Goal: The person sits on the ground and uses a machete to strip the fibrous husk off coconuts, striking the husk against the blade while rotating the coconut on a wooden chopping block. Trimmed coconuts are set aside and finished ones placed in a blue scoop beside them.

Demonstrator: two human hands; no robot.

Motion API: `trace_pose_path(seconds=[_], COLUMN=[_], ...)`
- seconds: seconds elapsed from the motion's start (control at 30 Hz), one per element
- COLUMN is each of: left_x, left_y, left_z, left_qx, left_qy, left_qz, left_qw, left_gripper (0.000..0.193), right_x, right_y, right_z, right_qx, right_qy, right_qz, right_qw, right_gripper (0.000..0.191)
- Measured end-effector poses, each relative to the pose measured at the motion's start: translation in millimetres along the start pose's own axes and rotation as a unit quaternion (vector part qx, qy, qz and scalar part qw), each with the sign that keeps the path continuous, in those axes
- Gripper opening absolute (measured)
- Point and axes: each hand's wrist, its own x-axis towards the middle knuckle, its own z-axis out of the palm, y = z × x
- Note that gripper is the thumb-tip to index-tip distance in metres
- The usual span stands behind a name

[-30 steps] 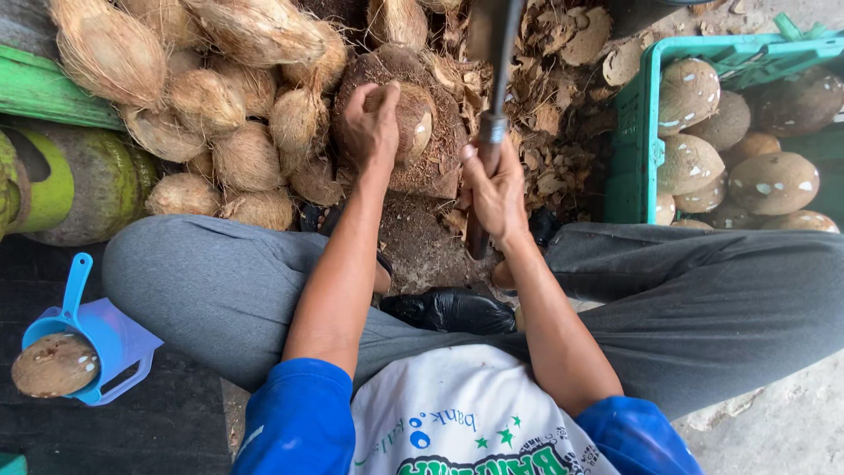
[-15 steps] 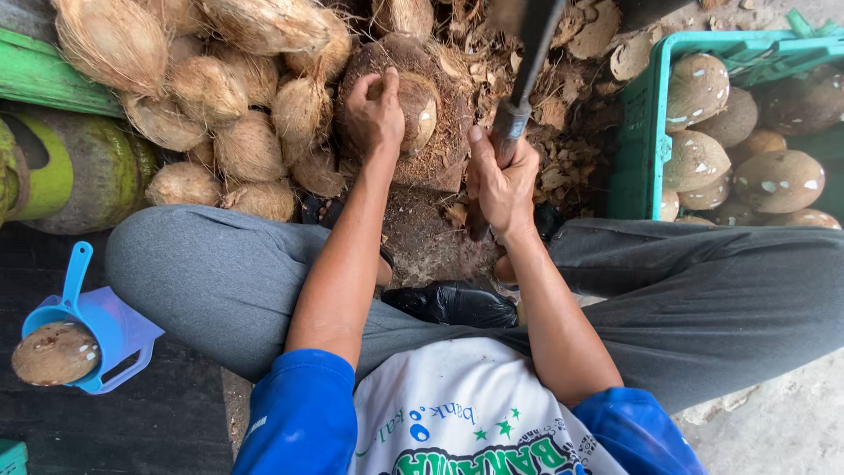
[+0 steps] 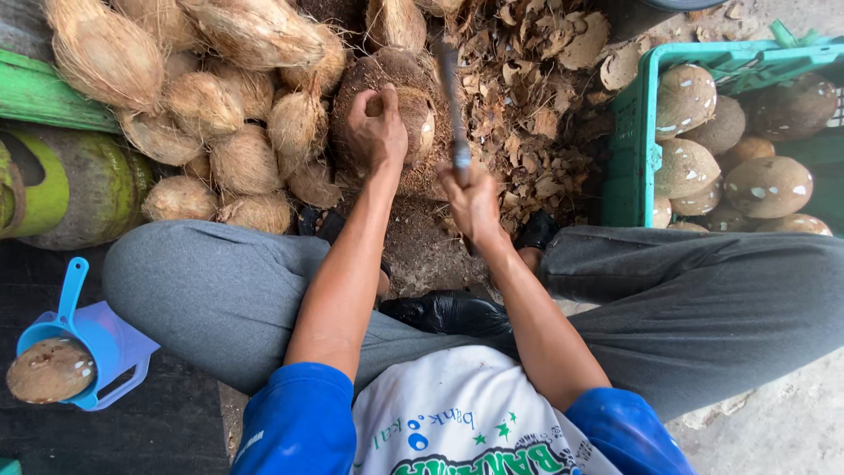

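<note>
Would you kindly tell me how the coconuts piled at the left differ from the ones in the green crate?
The piled coconuts wear shaggy tan fibre husks, while the crate coconuts are stripped to smooth brown shells with pale nicks. The piled coconuts lie loose on the ground; the crate coconuts sit inside the green crate. The husked ones look more elongated, the stripped ones rounder. Both are whole, unopened coconuts.

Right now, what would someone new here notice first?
At top centre, the left hand grips a partly husked coconut while the right hand holds a blade beside it. A heap of husky coconuts fills the upper left, and a green crate of peeled coconuts stands at right.
</note>
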Motion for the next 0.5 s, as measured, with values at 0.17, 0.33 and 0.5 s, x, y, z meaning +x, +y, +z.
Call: trace_pose_path(seconds=[0.17,0.33,0.5], left_x=[-6.3,-7.4,-1.4], left_y=[2.6,0.6,-9.2], left_z=[-4.9,-1.6,2.1], left_qx=[-0.035,0.034,0.002], left_qy=[0.014,-0.008,0.017], left_qz=[-0.004,-0.003,0.024], left_qw=[0.999,0.999,1.0], left_gripper=[0.039,0.038,0.042], right_x=[9.5,1.9,11.2], right_y=[9.3,20.2,16.7], right_z=[-1.5,-1.9,1.4], right_qx=[-0.107,-0.064,-0.038], right_qy=[-0.035,0.017,-0.064], right_qz=[0.064,-0.026,0.256], right_qw=[0.992,0.997,0.964], right_gripper=[0.04,0.045,0.024])
